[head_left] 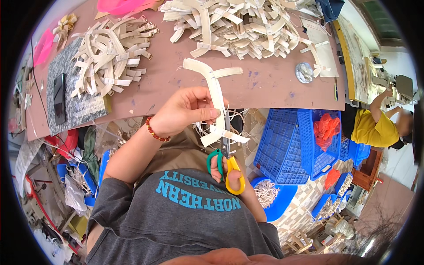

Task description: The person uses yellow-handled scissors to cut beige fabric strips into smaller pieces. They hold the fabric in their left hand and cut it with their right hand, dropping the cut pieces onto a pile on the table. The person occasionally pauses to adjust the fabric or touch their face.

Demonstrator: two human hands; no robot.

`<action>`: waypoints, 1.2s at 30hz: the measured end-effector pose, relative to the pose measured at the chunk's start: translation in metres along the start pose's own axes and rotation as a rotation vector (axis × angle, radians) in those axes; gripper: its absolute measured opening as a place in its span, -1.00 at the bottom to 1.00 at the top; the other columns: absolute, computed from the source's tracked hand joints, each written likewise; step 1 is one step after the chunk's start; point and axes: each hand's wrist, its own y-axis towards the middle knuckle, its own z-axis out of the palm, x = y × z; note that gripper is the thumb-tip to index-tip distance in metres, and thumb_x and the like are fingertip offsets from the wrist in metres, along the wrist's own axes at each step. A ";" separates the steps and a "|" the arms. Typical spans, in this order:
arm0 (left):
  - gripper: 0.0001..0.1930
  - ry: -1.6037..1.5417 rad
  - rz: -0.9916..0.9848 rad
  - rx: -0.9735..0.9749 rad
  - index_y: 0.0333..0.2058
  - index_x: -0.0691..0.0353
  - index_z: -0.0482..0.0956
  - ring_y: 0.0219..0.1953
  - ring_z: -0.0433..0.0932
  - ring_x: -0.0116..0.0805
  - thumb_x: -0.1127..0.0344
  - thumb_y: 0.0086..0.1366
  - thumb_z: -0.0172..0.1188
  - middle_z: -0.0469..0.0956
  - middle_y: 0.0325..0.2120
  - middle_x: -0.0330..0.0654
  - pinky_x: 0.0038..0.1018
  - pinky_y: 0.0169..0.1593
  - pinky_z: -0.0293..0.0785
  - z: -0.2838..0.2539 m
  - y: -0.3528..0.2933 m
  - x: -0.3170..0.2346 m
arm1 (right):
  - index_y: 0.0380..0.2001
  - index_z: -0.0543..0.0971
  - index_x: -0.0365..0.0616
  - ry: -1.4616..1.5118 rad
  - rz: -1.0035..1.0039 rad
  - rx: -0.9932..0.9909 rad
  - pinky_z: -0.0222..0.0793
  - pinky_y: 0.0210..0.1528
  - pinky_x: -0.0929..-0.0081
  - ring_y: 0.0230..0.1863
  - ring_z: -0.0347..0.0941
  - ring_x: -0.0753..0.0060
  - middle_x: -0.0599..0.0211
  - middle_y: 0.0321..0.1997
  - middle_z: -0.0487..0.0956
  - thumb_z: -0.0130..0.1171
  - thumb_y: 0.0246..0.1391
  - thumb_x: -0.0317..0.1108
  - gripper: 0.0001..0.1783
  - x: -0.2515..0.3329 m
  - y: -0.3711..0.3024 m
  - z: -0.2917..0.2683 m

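Between the thumb and fingers of my left hand [189, 109] is a curved cream fabric strap [215, 90] with short side tabs, held up before my chest at the table's near edge. My right hand [217, 168] has its fingers through the loops of a pair of scissors [226, 145], one loop green and one yellow. The scissor blades point away from me, running along the strap beside its lower tab. Whether they touch the fabric I cannot tell. Part of my left fingers is hidden behind the strap.
The brown table [260, 88] carries a large strap pile [247, 26] and a smaller strap pile [110, 53]. A phone [59, 99] lies on a stone slab at left. Blue crates [282, 145] stand at right. A person in a yellow shirt [375, 128] sits beyond.
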 end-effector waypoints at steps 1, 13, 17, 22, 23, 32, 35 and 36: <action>-0.73 0.000 -0.008 -0.011 -0.10 0.35 0.46 -0.37 0.53 -0.56 0.53 0.20 0.11 0.55 -0.40 -0.25 -0.63 -0.28 0.48 0.000 0.000 0.000 | -0.27 0.31 -0.22 0.001 0.008 0.005 0.08 -0.52 0.70 -0.53 0.14 0.70 0.49 -0.47 0.24 -0.06 -0.29 0.58 -0.05 0.001 0.001 0.001; -0.61 0.008 -0.073 0.086 -0.02 0.35 0.42 -0.35 0.51 -0.59 0.55 0.13 0.18 0.53 -0.39 -0.32 -0.62 -0.24 0.48 0.005 -0.006 0.003 | -0.21 0.32 -0.21 -0.044 -0.034 -0.033 0.07 -0.52 0.73 -0.51 0.14 0.72 0.52 -0.48 0.25 0.03 -0.28 0.52 -0.06 -0.007 0.003 -0.001; -0.66 0.011 -0.057 0.063 -0.05 0.30 0.44 -0.35 0.48 -0.65 0.54 0.16 0.16 0.52 -0.40 -0.35 -0.67 -0.24 0.45 0.009 -0.005 0.002 | -0.21 0.35 -0.23 -0.032 -0.075 -0.139 0.05 -0.56 0.76 -0.56 0.13 0.72 0.54 -0.54 0.26 0.07 -0.27 0.49 -0.08 -0.009 0.005 0.004; -0.67 -0.004 -0.017 -0.020 -0.08 0.32 0.45 -0.35 0.47 -0.66 0.55 0.14 0.17 0.52 -0.40 -0.35 -0.68 -0.23 0.43 0.004 -0.003 0.002 | -0.28 0.38 -0.24 -0.076 -0.019 -0.160 0.01 -0.57 0.78 -0.60 0.08 0.73 0.57 -0.58 0.25 0.10 -0.22 0.44 -0.15 -0.008 0.002 0.002; -0.66 -0.004 -0.009 -0.023 -0.08 0.33 0.45 -0.35 0.48 -0.64 0.56 0.13 0.17 0.52 -0.40 -0.34 -0.67 -0.24 0.44 0.003 -0.004 0.002 | -0.27 0.37 -0.24 -0.034 0.005 -0.151 0.02 -0.57 0.78 -0.59 0.08 0.73 0.56 -0.57 0.26 0.10 -0.22 0.44 -0.15 -0.008 0.002 0.001; -0.67 0.011 0.023 -0.036 -0.10 0.37 0.47 -0.40 0.49 -0.61 0.57 0.10 0.20 0.53 -0.44 -0.30 -0.67 -0.31 0.47 0.005 -0.004 0.009 | -0.13 0.29 -0.25 -0.025 -0.014 -0.053 0.12 -0.43 0.70 -0.45 0.14 0.69 0.46 -0.35 0.29 0.09 -0.26 0.48 -0.04 -0.009 0.004 0.000; -0.66 0.006 -0.001 -0.032 -0.10 0.38 0.48 -0.39 0.49 -0.62 0.56 0.10 0.21 0.53 -0.43 -0.30 -0.67 -0.31 0.47 0.005 -0.005 0.010 | -0.13 0.28 -0.25 -0.047 0.021 -0.073 0.14 -0.40 0.70 -0.43 0.16 0.69 0.48 -0.35 0.29 0.09 -0.29 0.50 -0.02 -0.010 0.003 -0.001; -0.66 0.008 -0.006 -0.036 -0.10 0.38 0.48 -0.40 0.49 -0.61 0.56 0.10 0.21 0.53 -0.43 -0.30 -0.67 -0.31 0.47 0.004 -0.005 0.012 | -0.14 0.29 -0.25 -0.055 0.026 -0.079 0.15 -0.40 0.70 -0.43 0.16 0.69 0.48 -0.36 0.29 0.09 -0.30 0.51 -0.01 -0.014 0.002 -0.003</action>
